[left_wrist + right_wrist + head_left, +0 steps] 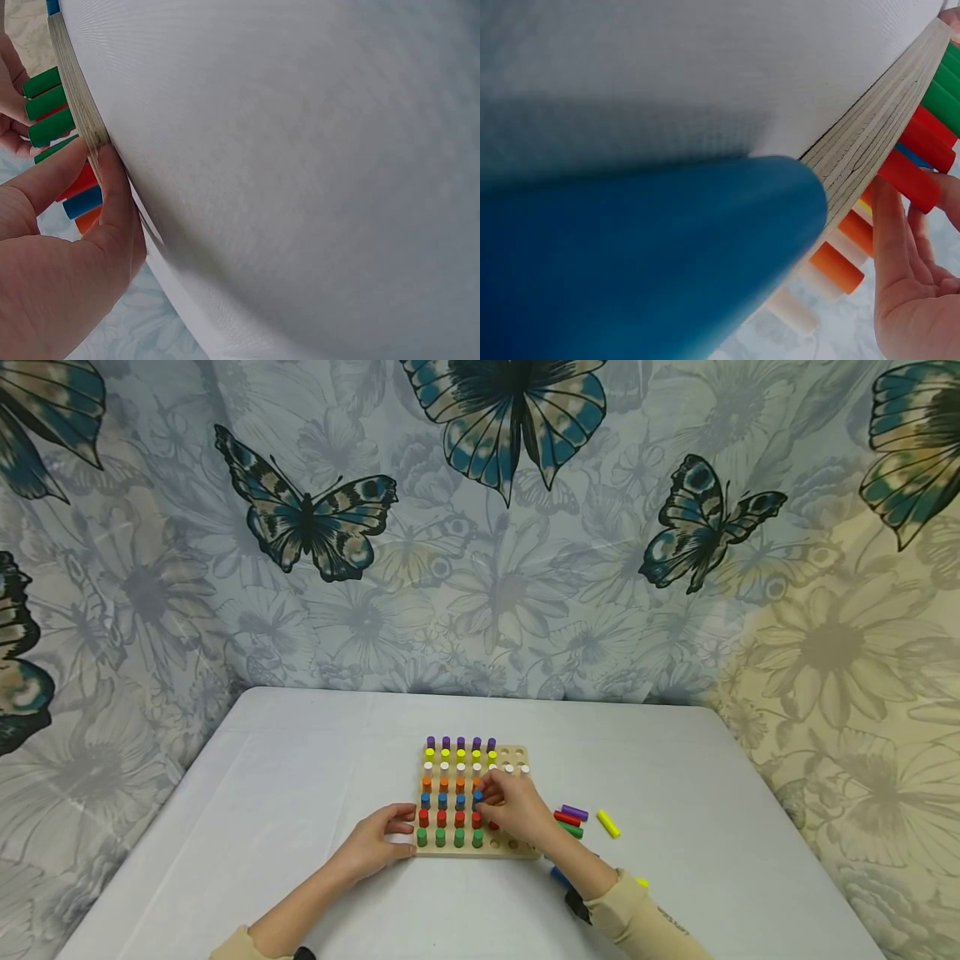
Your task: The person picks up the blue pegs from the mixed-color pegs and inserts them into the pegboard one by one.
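Note:
A wooden pegboard [486, 852] lies on the white table, with rows of purple, yellow, white, orange, blue, red and green pegs standing in it. At its near left corner my left hand [369, 845] grips the board's edge; in the left wrist view the thumb and fingers of that hand [71, 277] pinch the wood beside the green pegs [46, 103]. My right hand [519, 810] reaches over the board from the right and pinches a blue peg [477, 796] at the end of the blue row. Its palm and fingers cover holes and pegs on the right side.
Right of the board lie loose pegs: a purple peg [574, 812], a red peg [567, 818], a green peg [571, 830] and a yellow peg [607, 823]. Other loose pegs are partly under the right forearm. A blue peg [652, 255] looms close in the right wrist view.

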Action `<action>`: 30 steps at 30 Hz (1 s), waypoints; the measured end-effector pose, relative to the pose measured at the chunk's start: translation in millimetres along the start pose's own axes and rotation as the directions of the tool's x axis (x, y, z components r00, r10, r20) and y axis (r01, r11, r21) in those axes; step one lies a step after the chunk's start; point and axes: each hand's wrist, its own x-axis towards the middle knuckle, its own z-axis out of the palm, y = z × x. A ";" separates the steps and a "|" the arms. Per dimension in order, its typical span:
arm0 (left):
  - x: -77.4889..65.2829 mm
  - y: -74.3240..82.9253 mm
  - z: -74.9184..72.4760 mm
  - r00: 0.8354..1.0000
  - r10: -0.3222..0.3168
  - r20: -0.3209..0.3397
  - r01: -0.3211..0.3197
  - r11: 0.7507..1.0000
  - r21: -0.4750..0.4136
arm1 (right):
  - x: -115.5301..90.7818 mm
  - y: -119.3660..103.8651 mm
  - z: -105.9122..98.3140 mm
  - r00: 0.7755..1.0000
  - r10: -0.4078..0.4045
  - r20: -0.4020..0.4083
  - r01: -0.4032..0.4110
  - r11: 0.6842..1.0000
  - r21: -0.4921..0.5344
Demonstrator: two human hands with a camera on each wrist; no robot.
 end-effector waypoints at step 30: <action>1.2 -2.0 0.5 1.000 0.010 0.005 -0.010 1.000 0.002 | -12.1 4.2 -12.7 0.993 0.112 -0.022 -0.109 0.987 0.116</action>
